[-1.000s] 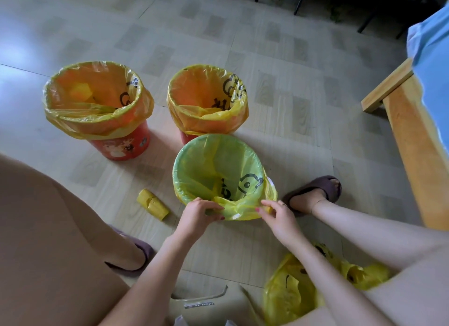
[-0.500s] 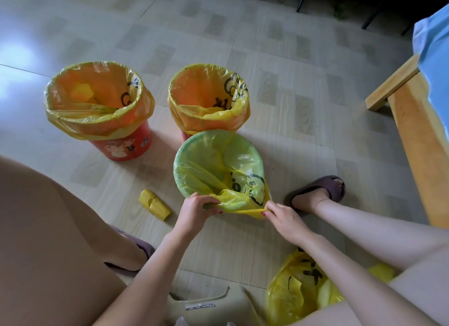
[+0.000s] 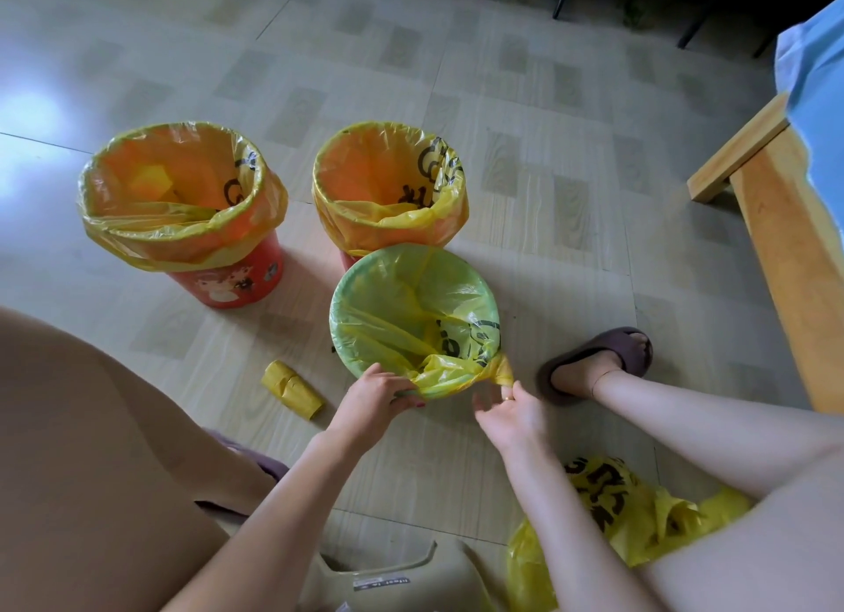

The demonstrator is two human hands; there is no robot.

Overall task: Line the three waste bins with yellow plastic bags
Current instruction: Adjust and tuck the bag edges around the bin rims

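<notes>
Since half a second ago the right hand (image 3: 511, 413) has slid along the rim to the corner of the yellow bag (image 3: 413, 319), where its fingers (image 3: 506, 388) pinch a twisted tail of plastic, while the left hand (image 3: 379, 397) has closed over the near rim, fingers clamped on the folded bag edge. The slack appears gathered into a knot, so the liner should now sit tight on the green bin (image 3: 347, 337). This bin stands nearest the person on the floor (image 3: 548, 155); the two red bins (image 3: 228, 283) behind it already wear bags. Judged from this, the task is nearly complete. A spare roll (image 3: 292, 388) lies just left.
</notes>
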